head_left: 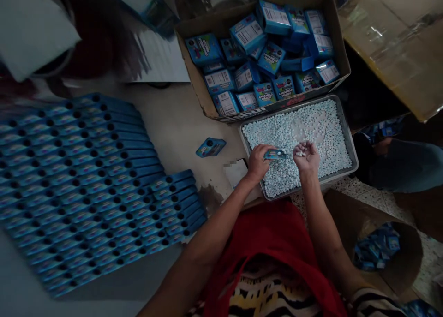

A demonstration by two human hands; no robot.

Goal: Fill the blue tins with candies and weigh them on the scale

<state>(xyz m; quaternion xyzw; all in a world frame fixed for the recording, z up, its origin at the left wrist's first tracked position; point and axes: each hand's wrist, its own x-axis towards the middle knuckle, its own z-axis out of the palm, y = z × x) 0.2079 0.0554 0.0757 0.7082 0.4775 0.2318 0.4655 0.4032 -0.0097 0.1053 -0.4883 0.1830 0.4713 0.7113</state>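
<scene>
My left hand point(259, 162) grips a small blue box point(276, 154) over the left part of a metal tray point(353, 158). White candy pieces show at the box's top. To its right, my right hand point(307, 158) is turned palm up with its fingers curled, cupping several white candies point(302, 151). Many pale candies point(280, 178) cover most of the tray below both hands. A blue packet point(210, 147) lies alone on the table to the left of the tray.
A cardboard box point(200, 98) of blue cartons stands behind the tray. Rows of blue boxes point(104, 192) fill the left side. Near the tray's left edge lies a white rectangular item point(236, 173). Another person's leg point(404, 165) is at the right.
</scene>
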